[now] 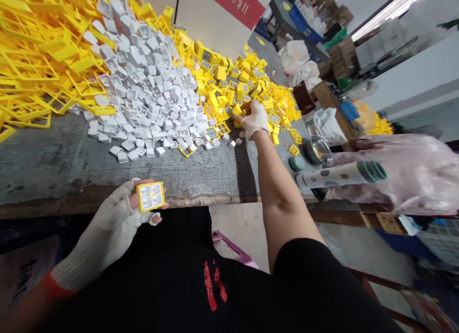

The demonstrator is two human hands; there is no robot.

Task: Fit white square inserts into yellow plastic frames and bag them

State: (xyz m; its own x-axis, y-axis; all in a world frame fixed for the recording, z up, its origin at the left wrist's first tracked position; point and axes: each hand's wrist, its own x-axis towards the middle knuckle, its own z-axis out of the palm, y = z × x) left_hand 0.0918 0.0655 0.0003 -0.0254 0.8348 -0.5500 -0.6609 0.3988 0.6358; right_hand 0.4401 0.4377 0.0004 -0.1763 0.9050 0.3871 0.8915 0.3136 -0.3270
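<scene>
My left hand (118, 211), in a white fingerless glove, holds a small yellow frame (151, 197) filled with white square pieces, just over the table's front edge. My right hand (255, 118), gloved the same way, reaches into a heap of yellow block-like pieces (220, 74), some with grey faces. Its fingertips are among the yellow pieces, and whether they grip one is hidden. Between the hands lies a big pile of small white caps (150, 84). A few loose white caps (123, 156) lie at the pile's near edge.
Yellow lattice frames (32, 65) are heaped at the left. A white box with a red band (233, 5) stands behind the piles. At the right are a tumbler (340, 174), a round clear container (317, 150) and a pinkish plastic bag (398, 173). The grey table (68, 166) ends in a worn edge.
</scene>
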